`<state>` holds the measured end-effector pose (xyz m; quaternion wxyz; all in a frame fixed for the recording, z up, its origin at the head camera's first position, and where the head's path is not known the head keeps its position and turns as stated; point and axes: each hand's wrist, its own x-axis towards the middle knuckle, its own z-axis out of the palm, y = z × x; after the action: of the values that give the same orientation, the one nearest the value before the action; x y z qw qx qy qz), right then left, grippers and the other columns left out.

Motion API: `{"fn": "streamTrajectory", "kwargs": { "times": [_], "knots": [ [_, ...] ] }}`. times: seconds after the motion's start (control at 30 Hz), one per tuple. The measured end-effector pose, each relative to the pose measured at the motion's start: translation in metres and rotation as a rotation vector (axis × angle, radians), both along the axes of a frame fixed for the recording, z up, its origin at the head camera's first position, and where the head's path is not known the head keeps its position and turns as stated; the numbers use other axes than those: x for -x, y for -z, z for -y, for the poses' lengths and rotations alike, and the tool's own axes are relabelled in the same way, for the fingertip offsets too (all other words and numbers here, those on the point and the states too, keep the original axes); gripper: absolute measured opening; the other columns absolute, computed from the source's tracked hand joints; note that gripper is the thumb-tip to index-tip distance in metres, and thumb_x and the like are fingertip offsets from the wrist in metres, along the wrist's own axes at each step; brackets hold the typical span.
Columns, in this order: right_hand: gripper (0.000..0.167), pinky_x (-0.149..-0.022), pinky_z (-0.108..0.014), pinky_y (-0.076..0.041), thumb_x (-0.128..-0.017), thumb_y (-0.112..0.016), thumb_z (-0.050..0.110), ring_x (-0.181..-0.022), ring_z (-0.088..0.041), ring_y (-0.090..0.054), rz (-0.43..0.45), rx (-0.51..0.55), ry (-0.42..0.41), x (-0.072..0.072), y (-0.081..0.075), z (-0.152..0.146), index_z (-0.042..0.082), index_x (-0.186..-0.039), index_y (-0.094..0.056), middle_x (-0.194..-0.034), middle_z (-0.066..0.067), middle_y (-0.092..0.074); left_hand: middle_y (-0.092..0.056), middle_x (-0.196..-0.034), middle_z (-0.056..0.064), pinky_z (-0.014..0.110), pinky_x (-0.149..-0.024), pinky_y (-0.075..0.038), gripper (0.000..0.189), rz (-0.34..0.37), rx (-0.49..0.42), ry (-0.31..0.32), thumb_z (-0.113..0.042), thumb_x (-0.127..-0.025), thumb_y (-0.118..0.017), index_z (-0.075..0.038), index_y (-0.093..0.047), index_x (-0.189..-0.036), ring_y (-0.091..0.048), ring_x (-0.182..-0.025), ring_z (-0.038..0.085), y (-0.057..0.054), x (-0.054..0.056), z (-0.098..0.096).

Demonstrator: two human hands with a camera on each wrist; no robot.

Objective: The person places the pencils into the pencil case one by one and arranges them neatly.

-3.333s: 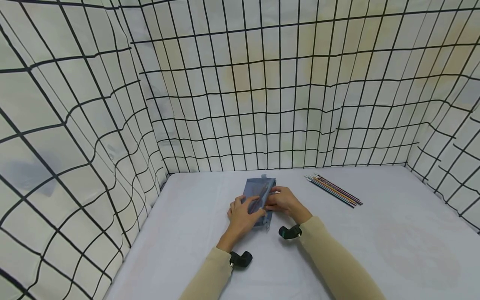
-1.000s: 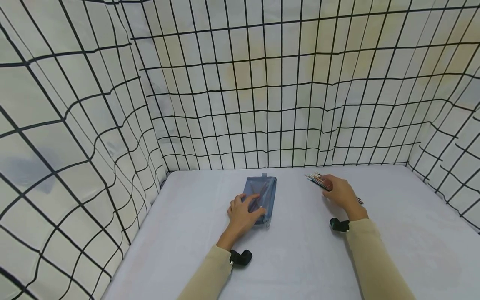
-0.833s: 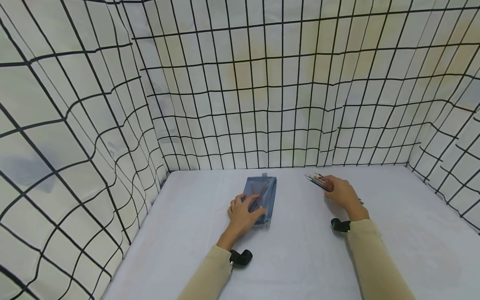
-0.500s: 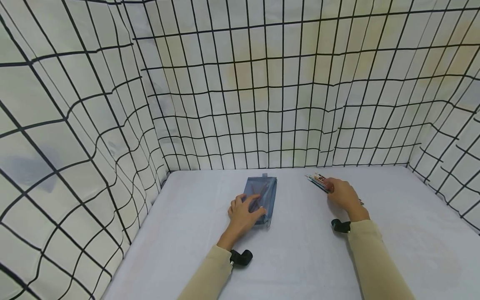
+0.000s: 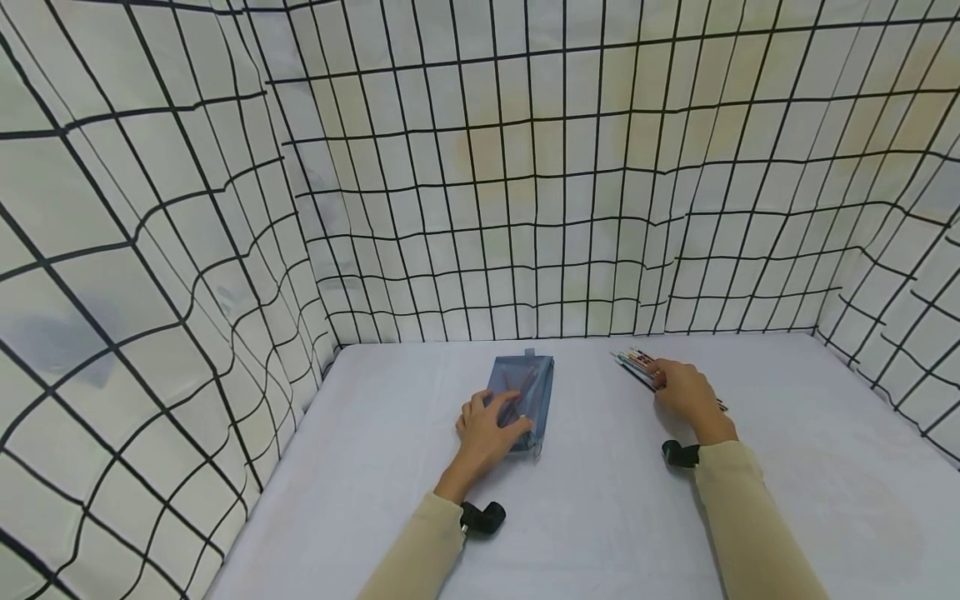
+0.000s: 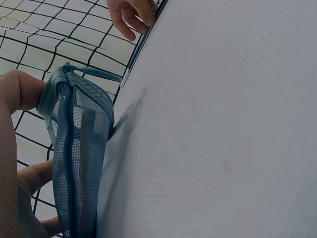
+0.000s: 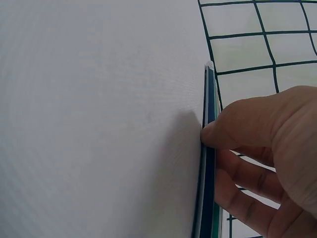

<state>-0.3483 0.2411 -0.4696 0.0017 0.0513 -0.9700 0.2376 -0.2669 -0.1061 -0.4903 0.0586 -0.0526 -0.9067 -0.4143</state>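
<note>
A blue mesh zip pencil case (image 5: 537, 390) lies on the white tabletop, and a pencil or two shows through its mesh. My left hand (image 5: 483, 429) grips it from above, thumb and fingers spread across it; in the left wrist view the zip of the pencil case (image 6: 81, 148) faces the camera. Farther right, my right hand (image 5: 684, 393) is over a bundle of colored pencils (image 5: 632, 362), covering their middle. Seen from the right wrist, the thumb presses a dark blue pencil (image 7: 209, 191) with the other fingers curled behind the bundle.
White walls covered by black netting (image 5: 480, 200) enclose the table (image 5: 600, 517) at the back and both sides. A black wrist camera (image 5: 483, 518) sits by the left sleeve, another black wrist camera (image 5: 680, 452) by the right one.
My right hand has left the pencil case and moved right onto the colored pencils, where it has shifted slightly within the last second. My left hand has stayed on the case.
</note>
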Motion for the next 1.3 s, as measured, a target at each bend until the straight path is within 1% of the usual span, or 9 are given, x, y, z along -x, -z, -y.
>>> {"fn": "streamTrajectory", "kwargs": {
  "times": [0.2,0.33,0.43,0.67,0.9,1.07,1.17,1.3],
  "knots": [
    [0.045,-0.078,-0.046,-0.049,-0.086,-0.067,0.003,-0.092,-0.03,-0.062,-0.013,-0.014,-0.007,-0.001,0.0,0.0,0.004,-0.131,-0.063,-0.109,-0.016,-0.07,-0.036,-0.157,0.02,0.066,-0.113,-0.017,0.057,-0.003,0.013,-0.001,-0.048,-0.087,-0.067,-0.029,-0.061,-0.14,-0.03,-0.142,0.04,0.001,0.001,0.0],
    [0.043,-0.074,-0.043,-0.048,-0.085,-0.067,0.002,-0.087,-0.028,-0.061,-0.018,-0.002,-0.01,-0.002,-0.001,0.0,0.002,-0.128,-0.064,-0.104,-0.015,-0.07,-0.034,-0.158,0.02,0.066,-0.114,-0.016,0.057,0.004,-0.002,0.004,-0.047,-0.088,-0.067,-0.029,-0.06,-0.141,-0.029,-0.143,0.04,0.001,0.001,0.0],
    [0.044,-0.072,-0.043,-0.048,-0.084,-0.067,0.002,-0.085,-0.028,-0.061,-0.013,0.011,-0.008,-0.004,-0.003,0.001,0.002,-0.127,-0.064,-0.103,-0.015,-0.07,-0.033,-0.159,0.02,0.066,-0.115,-0.015,0.056,0.009,-0.013,0.009,-0.046,-0.088,-0.067,-0.029,-0.06,-0.142,-0.028,-0.144,0.04,0.001,0.0,0.0],
    [0.046,-0.079,-0.048,-0.05,-0.084,-0.069,0.003,-0.09,-0.03,-0.064,-0.021,0.021,0.004,-0.002,-0.002,0.0,0.004,-0.129,-0.063,-0.107,-0.016,-0.07,-0.033,-0.159,0.02,0.067,-0.114,-0.016,0.057,0.002,-0.013,0.01,-0.047,-0.089,-0.068,-0.028,-0.06,-0.142,-0.028,-0.144,0.041,0.0,-0.001,0.0],
    [0.046,-0.079,-0.047,-0.049,-0.085,-0.069,0.005,-0.092,-0.03,-0.063,-0.009,0.044,0.011,-0.002,-0.007,0.001,0.004,-0.13,-0.061,-0.108,-0.017,-0.07,-0.034,-0.159,0.02,0.067,-0.114,-0.016,0.058,0.004,-0.008,0.007,-0.048,-0.087,-0.067,-0.029,-0.06,-0.142,-0.028,-0.144,0.04,0.001,0.0,0.001],
    [0.047,-0.073,-0.038,-0.049,-0.086,-0.069,0.005,-0.091,-0.029,-0.062,-0.012,0.085,0.022,-0.005,-0.01,0.002,0.004,-0.132,-0.06,-0.11,-0.017,-0.069,-0.034,-0.158,0.02,0.067,-0.115,-0.015,0.057,0.002,-0.017,0.009,-0.047,-0.088,-0.067,-0.028,-0.06,-0.142,-0.028,-0.144,0.04,0.0,0.0,0.0],
    [0.049,-0.067,-0.033,-0.048,-0.086,-0.068,0.005,-0.086,-0.026,-0.062,-0.032,0.125,0.019,-0.005,-0.011,0.003,0.002,-0.134,-0.058,-0.11,-0.018,-0.068,-0.033,-0.158,0.02,0.066,-0.115,-0.014,0.057,0.005,-0.014,0.006,-0.046,-0.089,-0.068,-0.028,-0.06,-0.142,-0.027,-0.145,0.04,-0.001,-0.001,0.0],
    [0.051,-0.065,-0.03,-0.049,-0.085,-0.069,0.004,-0.083,-0.025,-0.064,-0.049,0.179,0.021,-0.005,-0.014,0.005,0.0,-0.135,-0.057,-0.11,-0.019,-0.068,-0.034,-0.158,0.02,0.066,-0.115,-0.015,0.056,0.007,-0.012,0.003,-0.045,-0.089,-0.068,-0.028,-0.06,-0.142,-0.027,-0.144,0.04,-0.001,-0.001,0.0]
  ]
}}
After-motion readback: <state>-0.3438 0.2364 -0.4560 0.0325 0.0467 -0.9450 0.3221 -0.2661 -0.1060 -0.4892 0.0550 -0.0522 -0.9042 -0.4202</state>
